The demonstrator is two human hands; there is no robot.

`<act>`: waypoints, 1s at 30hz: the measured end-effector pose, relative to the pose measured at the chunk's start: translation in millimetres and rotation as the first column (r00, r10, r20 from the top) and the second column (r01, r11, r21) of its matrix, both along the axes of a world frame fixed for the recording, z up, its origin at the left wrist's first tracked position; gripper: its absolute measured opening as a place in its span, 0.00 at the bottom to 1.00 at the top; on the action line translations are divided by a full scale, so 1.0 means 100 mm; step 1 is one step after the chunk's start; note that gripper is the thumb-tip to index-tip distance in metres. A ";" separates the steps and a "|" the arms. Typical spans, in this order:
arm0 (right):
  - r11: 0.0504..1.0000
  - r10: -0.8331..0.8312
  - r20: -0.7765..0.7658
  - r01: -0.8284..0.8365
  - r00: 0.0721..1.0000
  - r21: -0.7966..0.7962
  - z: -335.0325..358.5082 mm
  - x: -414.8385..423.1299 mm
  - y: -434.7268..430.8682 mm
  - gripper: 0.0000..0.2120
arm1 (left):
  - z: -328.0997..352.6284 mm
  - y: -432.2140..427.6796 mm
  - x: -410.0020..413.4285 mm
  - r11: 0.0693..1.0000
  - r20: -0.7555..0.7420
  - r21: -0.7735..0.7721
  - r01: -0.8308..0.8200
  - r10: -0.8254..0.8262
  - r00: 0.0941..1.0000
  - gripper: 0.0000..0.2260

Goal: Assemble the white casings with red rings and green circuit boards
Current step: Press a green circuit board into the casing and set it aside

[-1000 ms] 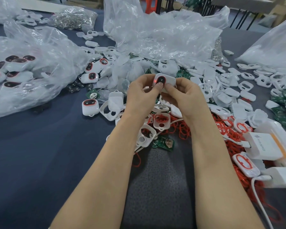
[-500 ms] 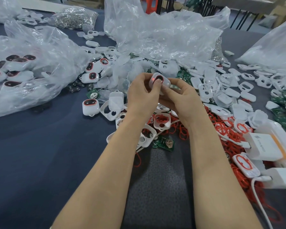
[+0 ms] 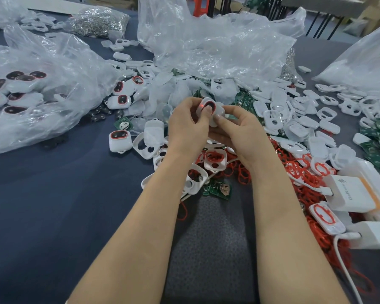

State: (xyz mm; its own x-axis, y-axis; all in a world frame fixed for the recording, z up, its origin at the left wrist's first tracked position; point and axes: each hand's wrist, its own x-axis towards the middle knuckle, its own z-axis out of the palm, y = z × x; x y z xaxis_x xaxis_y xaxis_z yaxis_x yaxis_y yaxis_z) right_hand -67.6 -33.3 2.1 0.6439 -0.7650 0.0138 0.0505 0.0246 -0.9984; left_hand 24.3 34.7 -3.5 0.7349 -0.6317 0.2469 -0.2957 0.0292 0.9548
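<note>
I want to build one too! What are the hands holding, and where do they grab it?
One white casing with a red ring. The left hand grips its left side, thumb on the front; the right hand pinches its right side.

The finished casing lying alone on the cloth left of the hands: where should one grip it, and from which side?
Probably pinch the casing across its front and back walls, coming from above and the left. It lies flat, ring up, with bare cloth on that side; empty shells crowd its right.
</note>
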 end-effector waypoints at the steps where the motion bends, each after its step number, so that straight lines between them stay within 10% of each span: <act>1: 1.000 -0.008 0.006 0.008 1.000 0.001 0.00 0.00 0.00 0.08 | 0.00 0.00 0.00 1.000 -0.005 -0.010 0.002 -0.002 1.000 0.03; 30: 1.000 -0.024 -0.010 0.024 1.000 -0.014 -0.05 0.02 -0.02 0.06 | -0.01 0.00 -0.02 1.000 -0.029 0.016 0.018 -0.017 0.999 0.05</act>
